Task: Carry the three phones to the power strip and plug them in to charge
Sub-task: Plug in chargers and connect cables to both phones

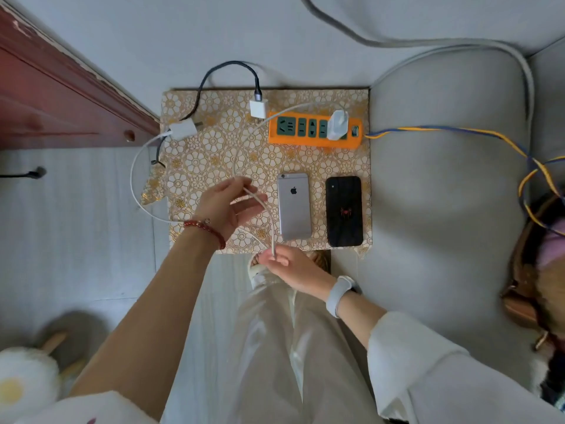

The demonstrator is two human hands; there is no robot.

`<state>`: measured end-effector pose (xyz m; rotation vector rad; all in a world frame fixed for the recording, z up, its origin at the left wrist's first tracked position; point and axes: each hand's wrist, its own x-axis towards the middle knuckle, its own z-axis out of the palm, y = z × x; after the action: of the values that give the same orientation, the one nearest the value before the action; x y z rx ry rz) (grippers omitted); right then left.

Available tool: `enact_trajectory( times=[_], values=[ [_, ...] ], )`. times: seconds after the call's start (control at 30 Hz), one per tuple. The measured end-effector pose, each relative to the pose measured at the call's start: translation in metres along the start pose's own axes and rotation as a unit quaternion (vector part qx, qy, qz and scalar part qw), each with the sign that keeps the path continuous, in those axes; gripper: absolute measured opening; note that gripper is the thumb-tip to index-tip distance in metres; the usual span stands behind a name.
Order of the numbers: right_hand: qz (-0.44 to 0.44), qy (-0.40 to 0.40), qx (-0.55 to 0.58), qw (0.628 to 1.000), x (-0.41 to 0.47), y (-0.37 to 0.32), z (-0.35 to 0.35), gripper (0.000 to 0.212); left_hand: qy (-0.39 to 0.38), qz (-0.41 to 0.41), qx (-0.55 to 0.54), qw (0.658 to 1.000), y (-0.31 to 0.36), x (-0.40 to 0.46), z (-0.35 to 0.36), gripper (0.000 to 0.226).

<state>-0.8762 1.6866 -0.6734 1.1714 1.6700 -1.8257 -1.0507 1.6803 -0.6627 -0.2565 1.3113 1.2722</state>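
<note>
An orange power strip (315, 130) lies at the back right of a small table with a gold floral cloth (214, 142). One white charger (337, 125) is plugged into it. Its white cable (269, 215) loops down to my hands. My left hand (227, 205) holds the cable between thumb and fingers above the table's front. My right hand (286, 263) pinches the cable's end just off the front edge. A silver phone (294, 206) and a black phone (344, 211) lie face down side by side. No third phone is visible.
Two loose white chargers (258, 108) (183, 129) lie on the table, one with a black cable, one with a white cable hanging off the left edge. A grey sofa (443, 179) stands right, a red wooden door (55, 96) left. Blue-yellow wires (458, 131) run over the sofa.
</note>
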Motion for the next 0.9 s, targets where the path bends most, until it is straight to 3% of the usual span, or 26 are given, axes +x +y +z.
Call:
enact_trajectory(
  times=[0.1, 0.17, 0.27, 0.4, 0.47, 0.5, 0.57, 0.67, 0.73, 0.8, 0.9],
  values=[
    [0.007, 0.055, 0.022, 0.998, -0.007, -0.007, 0.000, 0.025, 0.002, 0.026, -0.090, 0.996, 0.018, -0.004, -0.005, 0.018],
    [0.033, 0.094, 0.178, 0.979, -0.015, -0.014, -0.013, 0.023, -0.002, 0.037, -0.068, 0.997, 0.022, -0.007, -0.011, 0.015],
    [0.018, 0.129, 0.410, 0.903, -0.026, -0.032, -0.042, 0.017, -0.048, 0.017, 0.135, 0.990, 0.002, -0.018, -0.018, 0.025],
    [-0.059, 0.145, 0.529, 0.834, -0.031, -0.064, -0.067, 0.017, -0.154, -0.001, 0.333, 0.930, -0.040, -0.044, -0.005, 0.041],
    [-0.081, 0.166, 0.531, 0.827, -0.031, -0.072, -0.072, 0.018, -0.188, 0.009, 0.360, 0.914, -0.049, -0.054, 0.005, 0.027],
    [-0.085, 0.175, 0.524, 0.829, -0.030, -0.073, -0.072, 0.022, -0.178, 0.007, 0.345, 0.922, -0.049, -0.058, 0.008, 0.021],
    [-0.052, 0.216, 0.446, 0.867, -0.030, -0.067, -0.066, 0.032, -0.131, -0.008, 0.253, 0.958, -0.043, -0.061, 0.013, 0.020],
    [0.073, 0.254, 0.226, 0.938, -0.031, -0.045, -0.041, 0.033, -0.090, 0.004, 0.061, 0.994, -0.026, -0.060, 0.008, 0.025],
    [0.191, 0.194, 0.173, 0.947, -0.034, -0.030, -0.022, 0.039, -0.082, 0.006, -0.041, 0.996, -0.016, -0.058, 0.002, 0.026],
    [0.270, 0.092, 0.295, 0.912, -0.037, -0.023, -0.008, 0.045, -0.083, -0.010, -0.074, 0.994, -0.013, -0.059, -0.004, 0.025],
    [0.207, 0.067, 0.598, 0.771, -0.035, -0.020, -0.007, 0.021, -0.077, -0.058, -0.036, 0.995, -0.023, -0.064, -0.010, 0.024]
  ],
)
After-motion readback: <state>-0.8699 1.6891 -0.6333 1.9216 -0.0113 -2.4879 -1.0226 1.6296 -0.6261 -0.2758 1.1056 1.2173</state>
